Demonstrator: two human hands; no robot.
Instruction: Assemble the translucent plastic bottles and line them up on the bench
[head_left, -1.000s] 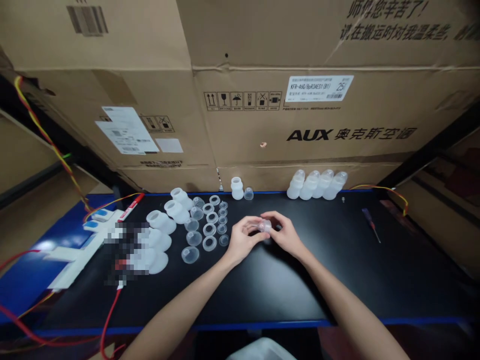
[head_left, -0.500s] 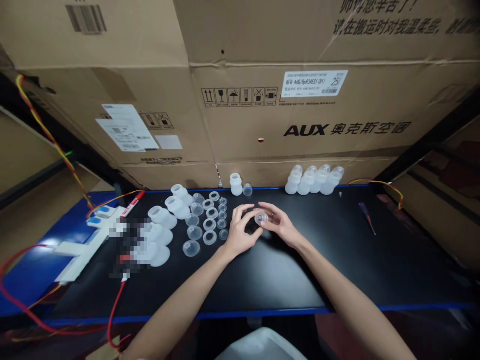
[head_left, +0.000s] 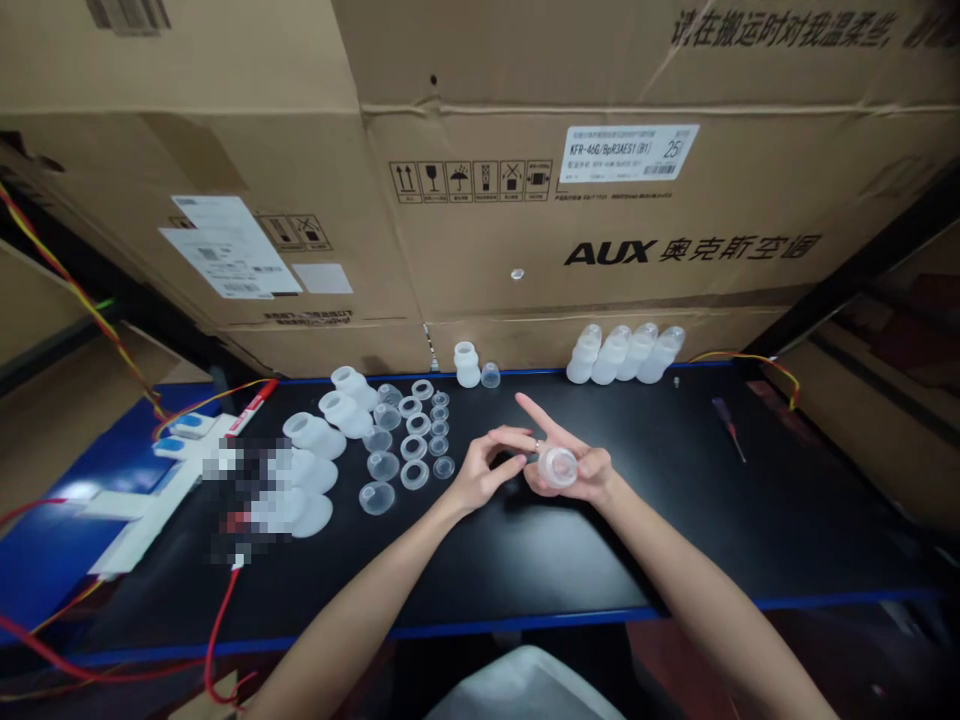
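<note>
A translucent collar ring with a nipple (head_left: 559, 467) sits in my right hand (head_left: 585, 462), held by the thumb and curled fingers while the index finger stretches out to the far left. My left hand (head_left: 486, 472) is just left of it, fingers bent and thumb apart, with nothing visible in its grasp. Its fingertips come close to the right hand; contact is hard to make out. Behind the hands stand an open white baby bottle (head_left: 466, 366) and a clear dome cap (head_left: 490, 375). To the left lie rows of dome caps (head_left: 383, 466), collar rings (head_left: 414, 448) and small nipples (head_left: 439, 428).
Several open bottles (head_left: 345, 412) lie at the left beside a white power strip (head_left: 169, 490) with red cables. Capped bottles (head_left: 627, 355) line the back right. A screwdriver (head_left: 729, 428) lies at the right. A large cardboard box (head_left: 465, 230) walls the back.
My right hand has turned palm up and moved right with the collar ring and nipple. My left hand has come off the piece. The view has shifted slightly.
</note>
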